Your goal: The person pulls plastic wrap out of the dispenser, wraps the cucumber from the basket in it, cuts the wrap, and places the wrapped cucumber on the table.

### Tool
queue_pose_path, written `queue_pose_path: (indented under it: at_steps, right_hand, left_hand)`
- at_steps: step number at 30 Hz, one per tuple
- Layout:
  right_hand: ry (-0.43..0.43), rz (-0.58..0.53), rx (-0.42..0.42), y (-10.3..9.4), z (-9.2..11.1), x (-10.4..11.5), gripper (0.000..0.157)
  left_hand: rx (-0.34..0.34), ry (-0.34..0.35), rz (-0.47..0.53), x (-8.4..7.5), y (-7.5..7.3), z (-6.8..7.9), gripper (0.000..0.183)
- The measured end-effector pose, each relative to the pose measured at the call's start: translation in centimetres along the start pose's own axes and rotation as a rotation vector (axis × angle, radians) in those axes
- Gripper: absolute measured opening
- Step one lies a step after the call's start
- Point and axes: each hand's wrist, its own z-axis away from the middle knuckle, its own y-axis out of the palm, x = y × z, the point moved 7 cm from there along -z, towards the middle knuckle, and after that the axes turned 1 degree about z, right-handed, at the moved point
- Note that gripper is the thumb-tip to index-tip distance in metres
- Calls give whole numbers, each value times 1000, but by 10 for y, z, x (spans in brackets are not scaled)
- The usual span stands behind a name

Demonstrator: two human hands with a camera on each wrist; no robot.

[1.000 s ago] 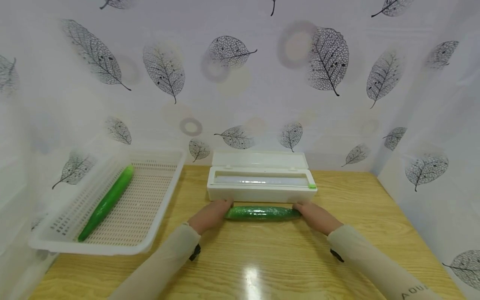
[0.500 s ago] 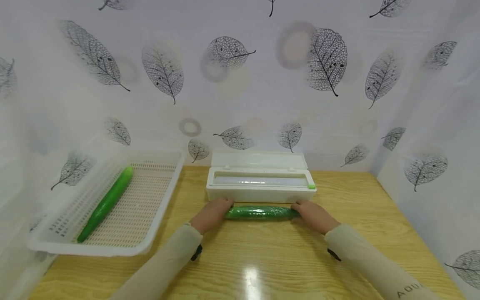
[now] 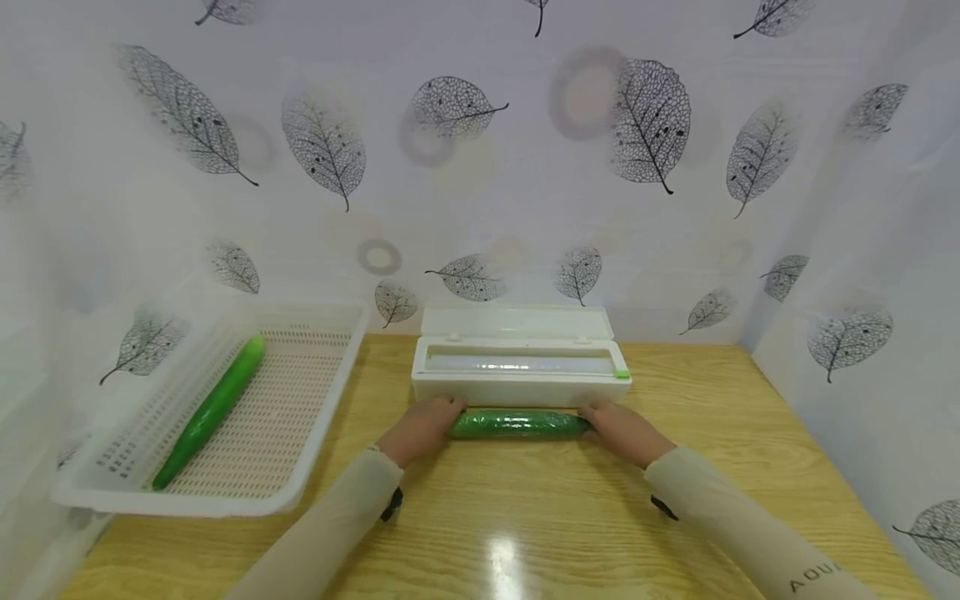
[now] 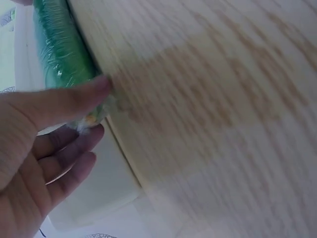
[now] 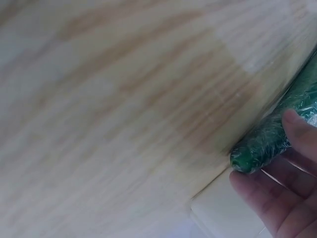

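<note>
A cucumber (image 3: 517, 424) wrapped in shiny cling film lies crosswise on the table, right in front of a white cling film box (image 3: 521, 390). My left hand (image 3: 423, 427) holds its left end. In the left wrist view the thumb (image 4: 74, 101) lies over the gathered film at that end, with curled fingers on the other side. At the opposite end my right hand (image 3: 626, 432) grips the cucumber. The right wrist view shows its tip (image 5: 242, 162) between thumb and fingers, with wrinkled film around it.
The box's lid (image 3: 517, 322) stands raised at the back, showing a film roll (image 3: 521, 363) and a green slider (image 3: 622, 375) on the right. To the left, a white plastic basket (image 3: 288, 497) holds another cucumber (image 3: 210, 412). A leaf-patterned curtain (image 3: 480, 192) hangs behind the table.
My right hand has shifted slightly left at the cucumber's end. Both hands keep hold of the cucumber, and the box and basket stay in place.
</note>
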Motion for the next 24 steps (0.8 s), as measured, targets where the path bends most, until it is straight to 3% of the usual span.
queue_pose_path:
  at_steps: [7,14,18,24]
  right_hand:
    - [1,-27,-4,0,3,0,20]
    - [-48,11,-44,-2,4,5,29]
    - [-52,19,-32,-2,5,6,31]
    - [-37,11,-8,-3,7,7,32]
  left_hand:
    - [-33,-27,64,1,0,-1,21]
    - [-85,0,177,0,-3,2,12]
    - [-59,-14,206,1,-2,7,21]
    - [-46,26,84,-2,-1,11,30]
